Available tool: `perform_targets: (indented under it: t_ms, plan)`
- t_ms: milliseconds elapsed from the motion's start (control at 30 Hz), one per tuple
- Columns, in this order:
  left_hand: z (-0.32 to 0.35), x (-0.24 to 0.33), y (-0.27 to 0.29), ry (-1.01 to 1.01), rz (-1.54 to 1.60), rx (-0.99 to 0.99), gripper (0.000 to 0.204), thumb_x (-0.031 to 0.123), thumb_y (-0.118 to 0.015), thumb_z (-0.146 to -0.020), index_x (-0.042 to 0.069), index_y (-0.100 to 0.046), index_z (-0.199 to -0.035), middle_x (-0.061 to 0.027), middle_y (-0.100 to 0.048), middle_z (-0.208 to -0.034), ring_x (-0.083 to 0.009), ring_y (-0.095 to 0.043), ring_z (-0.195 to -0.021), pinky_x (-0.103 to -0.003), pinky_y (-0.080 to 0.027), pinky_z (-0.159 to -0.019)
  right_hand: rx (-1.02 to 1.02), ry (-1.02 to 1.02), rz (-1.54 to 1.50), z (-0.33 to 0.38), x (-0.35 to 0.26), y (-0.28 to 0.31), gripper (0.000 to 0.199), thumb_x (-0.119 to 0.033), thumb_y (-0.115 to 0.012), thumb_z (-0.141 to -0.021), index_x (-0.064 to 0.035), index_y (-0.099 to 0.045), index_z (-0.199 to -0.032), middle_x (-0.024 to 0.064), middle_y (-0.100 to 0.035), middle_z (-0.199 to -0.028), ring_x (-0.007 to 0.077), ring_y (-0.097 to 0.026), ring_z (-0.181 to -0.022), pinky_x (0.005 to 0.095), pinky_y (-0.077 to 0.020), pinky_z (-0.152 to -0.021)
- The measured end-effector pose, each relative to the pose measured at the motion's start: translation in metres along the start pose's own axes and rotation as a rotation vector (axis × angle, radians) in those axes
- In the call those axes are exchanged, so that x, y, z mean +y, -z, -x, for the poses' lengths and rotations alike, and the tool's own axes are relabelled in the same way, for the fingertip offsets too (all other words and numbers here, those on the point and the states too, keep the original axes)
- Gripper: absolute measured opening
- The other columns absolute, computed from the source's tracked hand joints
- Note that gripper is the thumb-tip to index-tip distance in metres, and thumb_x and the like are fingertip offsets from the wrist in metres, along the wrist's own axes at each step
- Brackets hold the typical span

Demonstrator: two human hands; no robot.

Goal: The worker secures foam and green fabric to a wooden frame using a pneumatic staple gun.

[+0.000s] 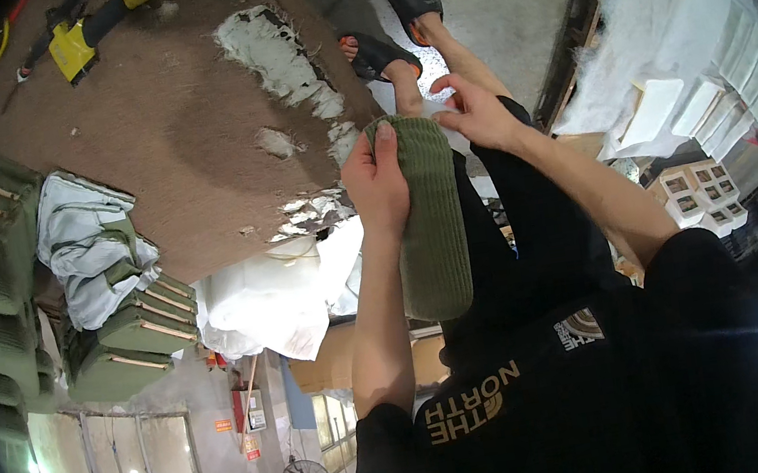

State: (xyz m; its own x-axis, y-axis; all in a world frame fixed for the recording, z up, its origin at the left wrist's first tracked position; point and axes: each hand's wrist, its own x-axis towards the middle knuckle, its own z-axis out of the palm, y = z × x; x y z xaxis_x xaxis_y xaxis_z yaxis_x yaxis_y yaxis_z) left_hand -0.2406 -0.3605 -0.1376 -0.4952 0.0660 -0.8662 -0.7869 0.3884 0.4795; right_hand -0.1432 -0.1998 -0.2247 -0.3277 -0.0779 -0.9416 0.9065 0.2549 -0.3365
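Note:
My left hand (376, 184) is closed around the upper end of a long green ribbed-fabric pad (430, 220), its thumb lying on the front face. The pad has rounded ends and hangs lengthwise in front of my body. Just right of its top end is my right hand (476, 114), fingers bent, with thumb and forefinger around a thin whitish piece (439, 107). Whether that piece is joined to the pad cannot be made out. The pad's back is hidden.
At left is a brown cloth-covered workbench (167, 150) with torn white patches. A yellow-and-black hand tool (77, 48) lies on its far part. Green padded pieces (138, 330) are stacked at left beneath white-backed fabric (92, 241). White sheeting (630, 31) and white blocks (701, 194) are at right.

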Motion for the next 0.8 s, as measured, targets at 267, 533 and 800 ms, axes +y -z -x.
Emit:
perform_targets:
  t_ms: [267, 533, 800]
  plan:
    - [-0.011, -0.003, 0.009, 0.120, 0.169, -0.145, 0.029, 0.027, -0.058, -0.097, 0.000, -0.066, -0.095, -0.0021, -0.065, -0.082, -0.0057, -0.054, -0.072, -0.024, -0.045, -0.064, 0.184, 0.147, -0.613, 0.027, -0.021, -0.048, 0.031, -0.029, -0.048, -0.100, -0.0014, -0.061, -0.106, 0.0080, -0.064, -0.092, 0.0142, -0.058, -0.086, 0.0284, -0.0450, -0.082]
    - [-0.027, -0.012, 0.009, 0.072, 0.084, -0.213, 0.034, 0.031, -0.059, -0.096, 0.000, -0.065, -0.084, -0.0005, -0.063, -0.073, -0.0073, -0.053, -0.065, -0.026, -0.043, -0.059, 0.432, -0.009, -0.817, 0.035, -0.031, -0.070, 0.040, -0.034, -0.042, -0.103, -0.0008, -0.057, -0.086, 0.0025, -0.054, -0.076, 0.0103, -0.049, -0.075, 0.0284, -0.0431, -0.073]
    - [-0.038, -0.005, 0.013, -0.049, -0.336, -0.238, 0.032, 0.027, -0.057, -0.098, 0.000, -0.066, -0.082, 0.0019, -0.062, -0.070, -0.0058, -0.053, -0.065, -0.025, -0.043, -0.058, 0.521, -0.202, -1.190, 0.006, -0.057, -0.044, 0.025, -0.026, -0.051, -0.099, -0.0027, -0.059, -0.097, 0.0030, -0.059, -0.086, 0.0106, -0.053, -0.076, 0.0278, -0.0445, -0.071]
